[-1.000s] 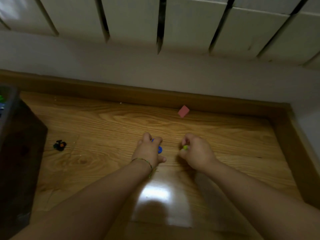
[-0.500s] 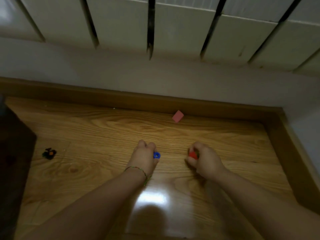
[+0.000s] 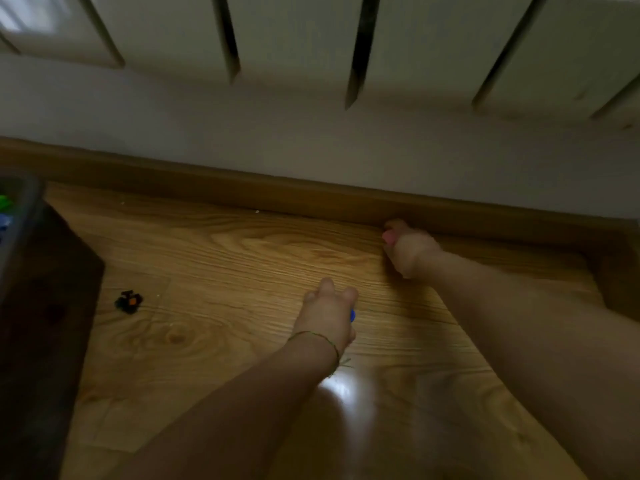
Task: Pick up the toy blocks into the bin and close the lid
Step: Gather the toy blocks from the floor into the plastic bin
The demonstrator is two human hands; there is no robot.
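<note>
While the glossy, wood-grained floor [image 3: 214, 258] mirrors a patch of light, the right hand [image 3: 410, 251] has stretched from mid-floor to the brown baseboard [image 3: 277, 194], fingers curled round the small pink block [image 3: 388, 237] that lay there alone. The left hand [image 3: 329, 317], knuckles up, clutches a blue block [image 3: 352, 315]. A black-and-orange piece [image 3: 129, 301] lies near the dark bin [image 3: 20, 216].

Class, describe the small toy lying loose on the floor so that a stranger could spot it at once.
Find the dark bin at the left edge of the wooden floor. Just right of its wall lies a small toy piece. It is black with an orange spot, the only piece lying loose on the boards.
</note>
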